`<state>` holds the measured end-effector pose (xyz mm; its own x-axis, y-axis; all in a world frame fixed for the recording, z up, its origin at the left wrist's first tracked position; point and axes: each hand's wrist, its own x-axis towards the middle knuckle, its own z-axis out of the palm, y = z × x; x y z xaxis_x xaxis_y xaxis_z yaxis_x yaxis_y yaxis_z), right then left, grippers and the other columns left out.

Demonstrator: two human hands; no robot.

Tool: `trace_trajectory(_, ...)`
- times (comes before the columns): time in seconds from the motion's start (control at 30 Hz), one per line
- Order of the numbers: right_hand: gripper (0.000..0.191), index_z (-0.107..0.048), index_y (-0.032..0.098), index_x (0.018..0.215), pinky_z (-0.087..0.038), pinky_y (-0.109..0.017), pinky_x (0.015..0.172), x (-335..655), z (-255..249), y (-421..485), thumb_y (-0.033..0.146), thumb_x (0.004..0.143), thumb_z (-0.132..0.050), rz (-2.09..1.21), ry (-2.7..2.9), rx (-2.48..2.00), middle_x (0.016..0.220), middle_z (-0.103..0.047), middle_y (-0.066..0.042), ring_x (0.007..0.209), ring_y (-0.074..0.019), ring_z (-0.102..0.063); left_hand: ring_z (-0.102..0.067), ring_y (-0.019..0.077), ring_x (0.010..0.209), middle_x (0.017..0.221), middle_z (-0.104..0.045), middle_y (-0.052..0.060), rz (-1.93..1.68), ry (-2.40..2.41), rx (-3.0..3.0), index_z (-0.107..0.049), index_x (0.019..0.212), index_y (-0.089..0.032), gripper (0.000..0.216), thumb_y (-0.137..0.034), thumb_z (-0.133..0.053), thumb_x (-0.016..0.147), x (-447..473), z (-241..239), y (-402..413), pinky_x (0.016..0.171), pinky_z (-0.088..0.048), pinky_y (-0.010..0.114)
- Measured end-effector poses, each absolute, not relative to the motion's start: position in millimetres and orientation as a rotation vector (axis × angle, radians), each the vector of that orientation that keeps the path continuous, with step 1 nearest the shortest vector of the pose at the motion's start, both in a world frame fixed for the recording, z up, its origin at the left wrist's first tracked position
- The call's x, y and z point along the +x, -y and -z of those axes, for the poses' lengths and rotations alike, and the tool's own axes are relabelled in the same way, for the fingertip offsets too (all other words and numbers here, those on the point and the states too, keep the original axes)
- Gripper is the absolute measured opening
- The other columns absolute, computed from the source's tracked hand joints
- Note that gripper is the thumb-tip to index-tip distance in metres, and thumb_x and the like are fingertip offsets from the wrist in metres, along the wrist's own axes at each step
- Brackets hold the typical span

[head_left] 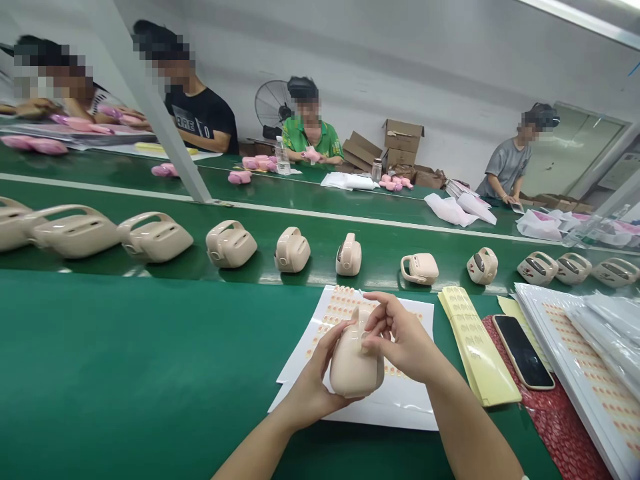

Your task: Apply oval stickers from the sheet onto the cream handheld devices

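My left hand (pixel 313 390) is wrapped round a beige plastic device (pixel 354 370) with a loop handle, tilted above the table. At its side near the handle, the thumb and fingertips of my right hand (pixel 407 340) press together close to a small round spot. Anything pinched there is too small to make out. Under both hands lie white sheets (pixel 385 417) with rows of small orange stickers (pixel 333 313).
Similar beige devices (pixel 233 245) stand in a row on the green line beyond. To the right lie yellow sticker sheets (pixel 483 360), a phone (pixel 524 350), red bubble wrap (pixel 567 427) and stacked sticker sheets (pixel 585 360). Several co-workers sit or stand across, some handling pink items (pixel 260 162).
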<state>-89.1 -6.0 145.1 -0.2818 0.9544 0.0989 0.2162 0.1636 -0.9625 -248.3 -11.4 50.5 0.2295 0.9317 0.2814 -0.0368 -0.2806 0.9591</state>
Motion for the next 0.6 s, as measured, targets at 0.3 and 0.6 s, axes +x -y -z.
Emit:
trace_trajectory(0.3, 0.057, -0.041, 0.027, 0.119, -0.044, -0.026, 0.069, -85.6, -149.6, 9.3, 0.004, 0.069, -0.055, -1.092, 1.775, -1.191, 0.083, -0.053, 0.003, 0.072, -0.0099, -0.051, -0.043, 0.0366, 0.118, 0.126, -0.052, 0.005, -1.195, -0.874, 1.424, -0.048, 0.121, -0.035, 0.081, -0.022, -0.079, 0.047, -247.9, -59.6, 15.4, 0.096, -0.037, 0.048)
trace_trajectory(0.6, 0.053, -0.043, 0.025, 0.118, -0.047, -0.027, 0.070, -92.1, -141.5, 6.3, 0.006, 0.070, -0.055, -0.990, 1.772, -1.258, 0.081, -0.055, 0.002, 0.071, -0.0105, -0.054, -0.039, 0.0349, 0.121, 0.131, -0.048, 0.005, -1.191, -0.883, 1.539, -0.040, 0.125, -0.036, 0.085, -0.027, -0.078, 0.050, -252.1, -45.1, 9.2, 0.097, -0.036, 0.047)
